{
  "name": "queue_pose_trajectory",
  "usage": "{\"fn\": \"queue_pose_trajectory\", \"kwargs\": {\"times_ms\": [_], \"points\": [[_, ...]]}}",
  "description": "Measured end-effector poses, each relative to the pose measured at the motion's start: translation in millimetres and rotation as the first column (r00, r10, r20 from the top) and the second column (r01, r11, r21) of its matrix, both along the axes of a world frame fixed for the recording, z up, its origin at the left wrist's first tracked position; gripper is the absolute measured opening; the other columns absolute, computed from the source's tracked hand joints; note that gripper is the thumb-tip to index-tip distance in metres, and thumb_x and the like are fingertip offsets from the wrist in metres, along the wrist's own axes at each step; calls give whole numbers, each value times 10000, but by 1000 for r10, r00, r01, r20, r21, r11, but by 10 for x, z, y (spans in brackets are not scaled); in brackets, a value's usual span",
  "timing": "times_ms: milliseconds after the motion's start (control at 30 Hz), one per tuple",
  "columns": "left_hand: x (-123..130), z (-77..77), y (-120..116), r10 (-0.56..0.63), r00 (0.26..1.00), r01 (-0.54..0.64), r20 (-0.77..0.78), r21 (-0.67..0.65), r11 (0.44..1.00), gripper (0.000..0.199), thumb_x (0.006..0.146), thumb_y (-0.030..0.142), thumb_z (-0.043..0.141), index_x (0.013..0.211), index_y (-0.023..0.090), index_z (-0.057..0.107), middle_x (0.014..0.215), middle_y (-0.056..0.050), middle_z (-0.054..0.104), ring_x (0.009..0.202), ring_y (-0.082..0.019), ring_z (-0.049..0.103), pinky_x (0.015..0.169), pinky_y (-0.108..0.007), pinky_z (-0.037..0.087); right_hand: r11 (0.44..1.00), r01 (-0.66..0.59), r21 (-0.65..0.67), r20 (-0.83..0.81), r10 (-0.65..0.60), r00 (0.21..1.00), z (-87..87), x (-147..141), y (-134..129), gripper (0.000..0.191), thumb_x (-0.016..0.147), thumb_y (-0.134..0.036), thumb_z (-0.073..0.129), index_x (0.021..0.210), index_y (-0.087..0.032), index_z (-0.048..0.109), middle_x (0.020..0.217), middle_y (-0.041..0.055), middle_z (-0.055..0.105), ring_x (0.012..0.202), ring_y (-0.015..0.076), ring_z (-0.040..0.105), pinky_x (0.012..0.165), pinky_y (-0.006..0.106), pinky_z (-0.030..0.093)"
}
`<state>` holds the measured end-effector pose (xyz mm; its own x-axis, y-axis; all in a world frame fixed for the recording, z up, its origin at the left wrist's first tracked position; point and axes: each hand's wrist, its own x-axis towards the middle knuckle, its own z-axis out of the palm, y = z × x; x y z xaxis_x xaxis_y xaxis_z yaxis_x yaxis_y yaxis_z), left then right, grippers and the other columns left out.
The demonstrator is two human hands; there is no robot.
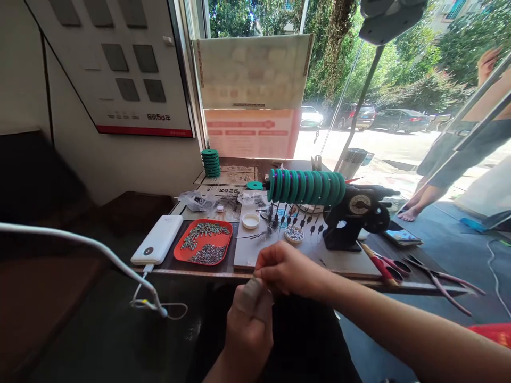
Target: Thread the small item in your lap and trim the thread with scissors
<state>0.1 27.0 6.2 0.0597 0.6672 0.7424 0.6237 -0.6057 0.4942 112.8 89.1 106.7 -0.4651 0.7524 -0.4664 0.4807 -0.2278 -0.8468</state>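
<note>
My left hand (251,314), with pale coverings on some fingers, is closed in front of the table edge; what it holds is too small to name. My right hand (281,266) pinches at the left fingertips, and anything between its fingers is hidden. Beyond them, a red tray (229,246) holds small metal pins and a heap of tiny metal parts. A round dish of small beads (294,234) and a white lid (250,221) lie on the board (249,252). Green discs (305,187) are lined up on a black machine (343,234).
A white power bank (157,239) with a cable lies at left. Scissors (393,264) and pliers (435,274) lie at right. Green discs are stacked (211,163) at the back. A white lamp arm (91,239) crosses the left side. A person (451,143) stands outside the window.
</note>
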Motion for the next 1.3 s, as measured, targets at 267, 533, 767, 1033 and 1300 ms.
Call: {"fn": "queue_pose_trajectory", "kwargs": {"times_ms": [267, 533, 767, 1033, 1300], "points": [[-49, 277, 28, -109, 890, 340, 443, -482, 807, 81, 738, 117, 566, 760, 141, 641, 728, -53, 609, 711, -146, 525, 653, -237, 392, 960, -3, 280, 133, -36, 990, -50, 97, -101, 276, 702, -323, 492, 894, -153, 592, 673, -37, 573, 510, -88, 391, 540, 53, 290], [-39, 328, 114, 394, 362, 899, 845, -428, 94, 167, 511, 134, 720, 625, 67, 617, 666, -39, 542, 575, -51, 439, 495, -149, 290, -223, -355, 908, 339, -106, 935, -766, 538, -617, 192, 733, -229, 472, 881, -209, 593, 664, -14, 542, 660, -8, 339, 673, 163, 193], [-21, 299, 56, 435, 340, 904, 834, -417, 95, 176, 511, 123, 723, 639, 90, 607, 661, -1, 497, 562, -33, 402, 476, -139, 257, 477, 119, 871, -79, -103, 992, -977, 356, -640, 215, 791, -220, 375, 748, -183, 582, 710, -35, 536, 696, -72, 410, 645, 37, 298], [16, 325, -38, -88, 823, 529, 561, -701, 478, 88, 671, 176, 609, 625, 119, 560, 792, -44, 496, 742, -141, 452, 674, -239, 372, 942, 331, -47, -242, -332, 912, -923, 324, -955, 520, 645, -586, 465, 690, -68, 470, 622, -29, 402, 594, -84, 350, 584, 16, 305], [44, 206, -159, -234, 954, 292, 187, -403, 867, 91, 785, 149, 494, 720, 152, 558, 810, -52, 504, 765, -141, 497, 693, -232, 414, 964, 204, 173, -169, -175, 970, -530, 331, -981, 535, 667, -583, 419, 677, -58, 522, 684, 15, 497, 629, -75, 390, 608, 8, 313]]}}
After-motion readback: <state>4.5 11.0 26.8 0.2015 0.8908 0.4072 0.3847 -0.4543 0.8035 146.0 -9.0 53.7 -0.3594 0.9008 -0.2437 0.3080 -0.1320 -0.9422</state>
